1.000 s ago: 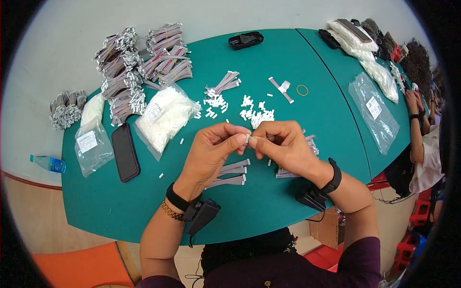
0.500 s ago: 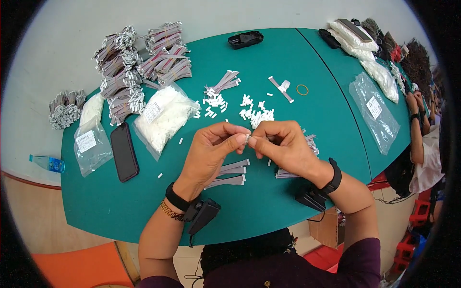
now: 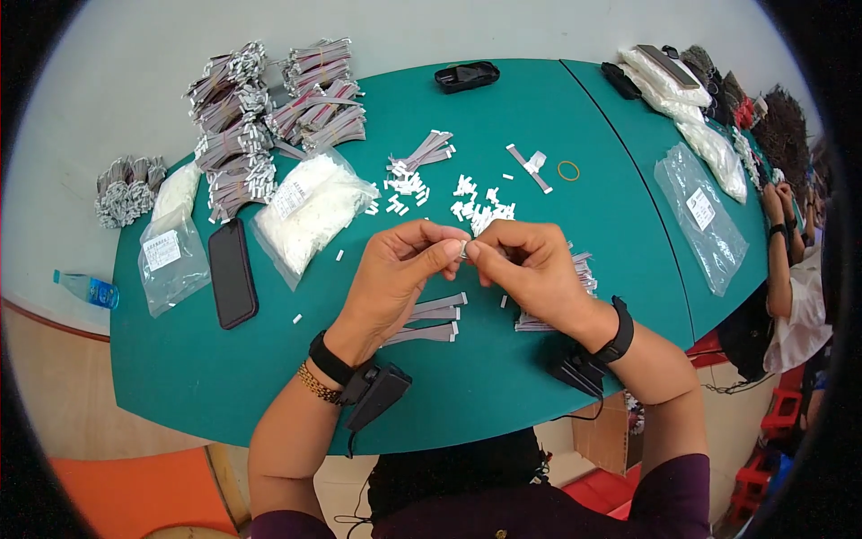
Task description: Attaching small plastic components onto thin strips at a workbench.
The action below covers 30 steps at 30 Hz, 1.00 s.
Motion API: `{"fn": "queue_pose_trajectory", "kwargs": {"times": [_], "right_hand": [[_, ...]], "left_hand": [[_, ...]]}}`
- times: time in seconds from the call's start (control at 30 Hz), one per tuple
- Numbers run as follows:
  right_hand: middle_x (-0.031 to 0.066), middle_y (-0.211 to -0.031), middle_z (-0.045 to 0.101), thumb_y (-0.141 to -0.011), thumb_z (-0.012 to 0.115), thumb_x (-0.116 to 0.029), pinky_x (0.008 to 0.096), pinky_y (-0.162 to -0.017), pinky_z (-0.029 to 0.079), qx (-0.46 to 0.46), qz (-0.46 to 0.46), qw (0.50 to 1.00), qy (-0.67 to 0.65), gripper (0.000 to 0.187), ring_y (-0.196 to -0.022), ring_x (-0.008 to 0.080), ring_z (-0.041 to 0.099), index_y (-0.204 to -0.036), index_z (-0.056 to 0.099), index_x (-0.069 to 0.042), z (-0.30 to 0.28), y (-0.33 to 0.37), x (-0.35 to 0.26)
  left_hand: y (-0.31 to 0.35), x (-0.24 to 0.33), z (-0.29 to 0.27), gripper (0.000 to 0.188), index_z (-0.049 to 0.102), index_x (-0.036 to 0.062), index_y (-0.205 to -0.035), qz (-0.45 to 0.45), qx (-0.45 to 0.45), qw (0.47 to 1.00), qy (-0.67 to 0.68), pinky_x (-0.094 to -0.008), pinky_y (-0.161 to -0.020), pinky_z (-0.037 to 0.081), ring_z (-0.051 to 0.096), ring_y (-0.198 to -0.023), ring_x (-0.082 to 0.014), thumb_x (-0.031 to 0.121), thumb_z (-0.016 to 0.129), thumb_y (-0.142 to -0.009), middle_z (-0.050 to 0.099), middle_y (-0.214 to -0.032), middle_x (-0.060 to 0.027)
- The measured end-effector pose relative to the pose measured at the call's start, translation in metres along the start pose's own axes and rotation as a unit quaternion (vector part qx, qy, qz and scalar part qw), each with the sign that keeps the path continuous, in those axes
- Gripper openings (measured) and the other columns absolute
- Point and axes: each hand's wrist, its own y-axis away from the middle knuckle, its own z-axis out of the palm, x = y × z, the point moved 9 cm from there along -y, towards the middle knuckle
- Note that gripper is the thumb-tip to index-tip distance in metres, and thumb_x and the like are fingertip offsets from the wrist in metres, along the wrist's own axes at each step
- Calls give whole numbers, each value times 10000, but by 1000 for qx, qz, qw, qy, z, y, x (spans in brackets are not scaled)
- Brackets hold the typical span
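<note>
Above the middle of the table, my left hand (image 3: pixel 400 269) and my right hand (image 3: pixel 530 269) meet fingertip to fingertip. Both pinch a small white connector (image 3: pixel 464 251), mostly covered by the fingers; whether a cable is attached is hidden. Below my left hand lie a few grey ribbon cables (image 3: pixel 435 331) with white ends. More ribbon cables (image 3: pixel 584 274) lie in a bundle partly under my right hand. Just beyond my fingers is a heap of loose white connectors (image 3: pixel 485 214), and farther left another small heap (image 3: pixel 409 187) beside several ribbon cables (image 3: pixel 426 154).
Bundled ribbon cables (image 3: pixel 235 135) are stacked at the far left. Near them are a bag of white connectors (image 3: pixel 314 207), a phone (image 3: pixel 233 274) and a bottle (image 3: pixel 87 289). A black pouch (image 3: pixel 467 76), rubber band (image 3: pixel 567 171) and plastic bag (image 3: pixel 700 216) lie farther off. Another person's hands (image 3: pixel 778 202) work at right.
Both hands keep their pinch on the small connector, with only a slight shift of the fingers. The whole view has tilted a little; the things on the table lie as before.
</note>
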Motion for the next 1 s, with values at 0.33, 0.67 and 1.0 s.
{"fn": "queue_pose_trajectory", "kwargs": {"times": [0.33, 0.67, 1.0], "right_hand": [[-18, -612, 534, -855, 575, -121, 178, -475, 307, -25, -6, 1000, 17, 156, -552, 15, 434, -753, 597, -4, 1, -3, -1], [-21, -618, 537, -847, 583, -110, 178, -482, 314, -2, -27, 999, 35, 145, -561, 14, 442, -758, 600, 3, -1, -3, -4], [-23, -615, 537, -836, 582, -94, 180, -477, 311, -13, -25, 997, 71, 129, -556, 10, 435, -753, 602, 3, -2, -3, -3]], "left_hand": [[1, -1, 0, 137, 618, -2, -947, -6, -12, 1000, 21, -217, -664, 439, 523, -730, -87, 69, 603, -831, 609, -864, -46], [1, 1, 1, 141, 614, -9, -949, 4, -16, 1000, 9, -214, -666, 438, 520, -721, -91, 71, 600, -834, 611, -862, -52], [2, 1, 2, 143, 615, -10, -945, 17, -18, 1000, 3, -211, -661, 439, 524, -723, -87, 77, 606, -832, 622, -867, -56]]}}
